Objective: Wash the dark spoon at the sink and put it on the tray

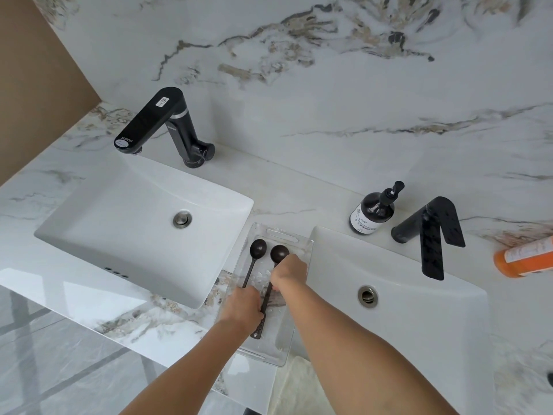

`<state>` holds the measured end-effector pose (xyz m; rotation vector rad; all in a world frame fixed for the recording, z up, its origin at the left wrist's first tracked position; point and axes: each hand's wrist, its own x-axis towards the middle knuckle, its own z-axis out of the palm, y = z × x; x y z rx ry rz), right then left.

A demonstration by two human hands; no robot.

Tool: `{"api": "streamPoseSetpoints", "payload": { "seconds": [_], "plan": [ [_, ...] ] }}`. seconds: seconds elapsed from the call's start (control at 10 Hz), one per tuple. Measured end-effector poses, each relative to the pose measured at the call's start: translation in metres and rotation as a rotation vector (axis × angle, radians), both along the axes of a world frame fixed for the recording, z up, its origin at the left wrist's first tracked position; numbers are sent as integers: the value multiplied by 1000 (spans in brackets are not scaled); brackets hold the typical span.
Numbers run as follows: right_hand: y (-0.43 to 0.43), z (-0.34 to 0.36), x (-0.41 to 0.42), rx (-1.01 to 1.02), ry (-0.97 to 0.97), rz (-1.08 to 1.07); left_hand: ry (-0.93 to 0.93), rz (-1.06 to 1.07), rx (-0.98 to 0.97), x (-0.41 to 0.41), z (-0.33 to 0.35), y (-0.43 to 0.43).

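A clear rectangular plastic tray (302, 250) sits on the white marble counter (284, 190) between two white basins, holding two dark long-handled spoons. The left hand (244, 307) has its fingers closed on the left spoon (254, 256). The right hand (288, 272) has its fingers closed on the right spoon (276, 254) just below the bowl.

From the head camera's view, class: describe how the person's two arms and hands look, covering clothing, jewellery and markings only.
Both forearms are bare as far as the picture's lower edge: no sleeve or cuff shows. The left hand and the right hand wear no gloves. No watch, bracelet or ring is visible, and no markings show. Only the backs of the hands face the camera, so fingertips and nails cannot be judged.
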<state>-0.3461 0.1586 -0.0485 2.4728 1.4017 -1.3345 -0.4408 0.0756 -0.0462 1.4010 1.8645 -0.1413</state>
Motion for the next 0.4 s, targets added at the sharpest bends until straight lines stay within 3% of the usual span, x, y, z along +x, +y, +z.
{"api": "streamPoseSetpoints", "payload": {
  "seconds": [0.4],
  "plan": [
    [-2, 33, 17, 39, 88, 8, 66, -1, 73, 6, 25, 8]
  ]
}}
